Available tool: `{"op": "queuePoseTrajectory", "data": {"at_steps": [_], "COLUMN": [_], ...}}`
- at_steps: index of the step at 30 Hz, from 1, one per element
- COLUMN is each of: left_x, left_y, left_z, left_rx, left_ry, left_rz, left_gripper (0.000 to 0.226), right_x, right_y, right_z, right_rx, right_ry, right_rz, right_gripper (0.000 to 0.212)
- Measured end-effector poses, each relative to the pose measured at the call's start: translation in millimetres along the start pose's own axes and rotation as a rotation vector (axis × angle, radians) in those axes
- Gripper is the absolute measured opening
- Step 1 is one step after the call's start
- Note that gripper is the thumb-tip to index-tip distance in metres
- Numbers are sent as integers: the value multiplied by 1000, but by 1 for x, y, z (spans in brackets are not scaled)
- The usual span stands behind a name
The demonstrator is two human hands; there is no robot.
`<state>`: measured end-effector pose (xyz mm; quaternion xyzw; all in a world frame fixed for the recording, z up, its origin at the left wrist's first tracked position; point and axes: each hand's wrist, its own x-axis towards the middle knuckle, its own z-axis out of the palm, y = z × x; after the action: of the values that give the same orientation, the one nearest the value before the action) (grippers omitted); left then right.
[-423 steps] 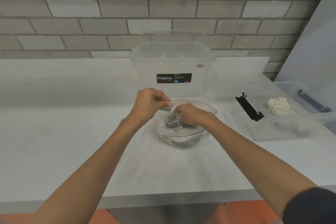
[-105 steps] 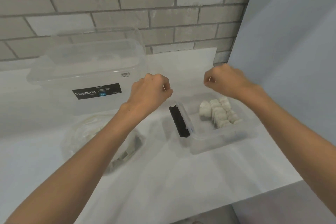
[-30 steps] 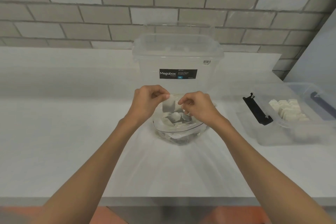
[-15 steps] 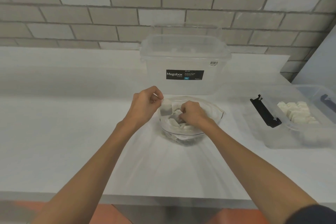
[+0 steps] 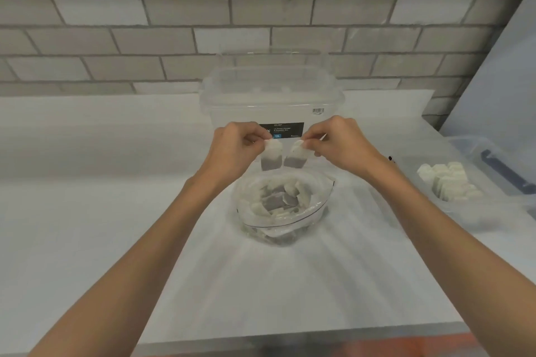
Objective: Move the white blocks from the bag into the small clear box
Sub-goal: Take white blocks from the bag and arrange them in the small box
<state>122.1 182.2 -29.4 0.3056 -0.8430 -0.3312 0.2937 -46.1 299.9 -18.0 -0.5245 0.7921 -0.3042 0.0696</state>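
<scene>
A clear plastic bag [image 5: 314, 211] stands open on the white table, with several white blocks [image 5: 278, 198] inside. My left hand [image 5: 235, 148] pinches one white block [image 5: 271, 157] by its top edge above the bag. Beside it my right hand [image 5: 339, 143] pinches another white block [image 5: 297, 157] the same way. Both blocks hang clear of the bag's mouth. The small clear box [image 5: 490, 214] sits at the right edge and holds several white blocks [image 5: 448, 182] in rows.
A large clear lidded tub [image 5: 272, 95] with a black label stands just behind my hands. A grey brick wall [image 5: 203, 17] backs the table [image 5: 101, 211]. A pale panel [image 5: 504, 72] rises at the right. The table's front edge runs near the bottom.
Both hands have risen out of the bag. My right hand, which was down among the blocks, now holds a block up next to the one in my left hand.
</scene>
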Motion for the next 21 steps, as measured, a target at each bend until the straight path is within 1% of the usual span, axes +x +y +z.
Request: {"op": "queuePoseTrajectory", "data": {"at_steps": [3,7,10,12,14,18,21], "left_x": [15,33,43,49,52,59,65], "left_y": [25,60,84,96,107,121,127], "left_z": [14,42,68,86,102,129,144], "left_rx": [-20,-61,-73,-79,-89,-75,-60], "left_ry": [-23,-75,-119,-146,-172,-206,-222], "left_rz": [58,138,183,200,210,218,208], "left_gripper": [22,22,21,20,20,19,19], "right_x": [-6,-15,-23,-28,-33,-37,-36], "right_y": [14,49,87,115,140,187,213], "right_z": [-38,-94,-129,-145,-152,-141,-124], "right_rx": [7,-58,-105,-141,-185,-234,-249], "right_ry": [63,142,154,123,50,-115,-196], "right_rz": [27,55,118,164,210,300,321], "right_gripper": [11,12,9,9,10,13,14]}}
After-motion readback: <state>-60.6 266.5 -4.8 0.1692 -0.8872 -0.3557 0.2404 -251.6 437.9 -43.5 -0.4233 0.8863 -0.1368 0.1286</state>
